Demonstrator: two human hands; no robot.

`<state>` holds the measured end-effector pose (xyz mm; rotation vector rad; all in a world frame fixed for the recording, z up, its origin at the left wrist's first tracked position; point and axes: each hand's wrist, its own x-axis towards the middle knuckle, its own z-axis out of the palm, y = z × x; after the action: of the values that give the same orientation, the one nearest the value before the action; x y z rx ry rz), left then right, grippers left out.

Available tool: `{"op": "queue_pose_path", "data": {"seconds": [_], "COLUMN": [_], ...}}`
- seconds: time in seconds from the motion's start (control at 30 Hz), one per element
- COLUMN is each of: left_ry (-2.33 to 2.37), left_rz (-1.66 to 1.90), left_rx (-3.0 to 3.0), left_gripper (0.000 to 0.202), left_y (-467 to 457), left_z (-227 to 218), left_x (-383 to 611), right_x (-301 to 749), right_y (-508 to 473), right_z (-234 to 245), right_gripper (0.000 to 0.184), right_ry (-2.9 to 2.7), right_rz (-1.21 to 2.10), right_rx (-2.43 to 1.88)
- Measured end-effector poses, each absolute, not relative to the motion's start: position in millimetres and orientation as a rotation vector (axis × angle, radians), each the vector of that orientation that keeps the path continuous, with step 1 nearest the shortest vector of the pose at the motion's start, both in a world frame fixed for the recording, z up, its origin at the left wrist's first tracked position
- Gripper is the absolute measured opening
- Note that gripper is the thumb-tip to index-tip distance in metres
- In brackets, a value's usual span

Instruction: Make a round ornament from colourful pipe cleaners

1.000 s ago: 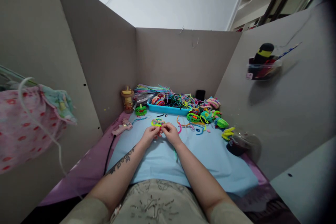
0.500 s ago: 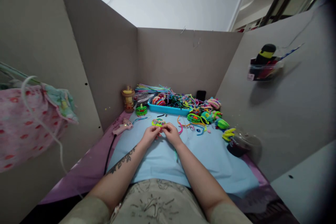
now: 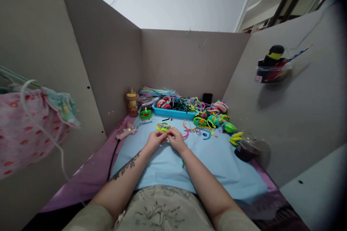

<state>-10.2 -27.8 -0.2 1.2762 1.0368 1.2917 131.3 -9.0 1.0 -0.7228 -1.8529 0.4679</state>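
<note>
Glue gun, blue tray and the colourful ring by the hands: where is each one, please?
glue gun (image 3: 126, 132), head view, on its pink body.
blue tray (image 3: 173, 114), head view, on its front wall.
colourful ring (image 3: 163, 126), head view, on its top side.

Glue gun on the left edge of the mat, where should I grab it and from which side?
Likely the near end of the glue gun, where the black cord leaves it. Come down from above: it lies flat on its side.
</note>
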Motion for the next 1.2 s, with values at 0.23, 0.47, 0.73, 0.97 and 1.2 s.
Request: {"op": "queue_pose_path", "data": {"seconds": [0.23, 0.47, 0.73, 0.97, 1.2], "left_ry": [1.053, 1.022, 1.141, 1.253, 1.381], "left_rz": [1.31, 1.322, 1.345, 1.399, 1.481], "left_rx": [1.264, 1.303, 1.45, 1.523, 1.595], "left_gripper": [0.04, 0.041, 0.041, 0.035, 0.036], "left_y": [-21, -16, -17, -17, -15], "left_z": [-9, -16, -15, -13, -15], "left_x": [-12, -12, -9, -12, -14], "right_x": [133, 134, 131, 129, 125], "right_y": [-6, -4, -5, -10, -9], "right_z": [0, -2, -3, 1, -6], "right_gripper": [0.009, 0.008, 0.008, 0.011, 0.012], "right_ry": [-1.833, -1.808, -1.828, -1.832, -1.934], "right_rz": [0.433, 0.418, 0.457, 0.463, 0.383], "right_rx": [-0.788, -0.804, -0.805, -0.827, -0.792]}}
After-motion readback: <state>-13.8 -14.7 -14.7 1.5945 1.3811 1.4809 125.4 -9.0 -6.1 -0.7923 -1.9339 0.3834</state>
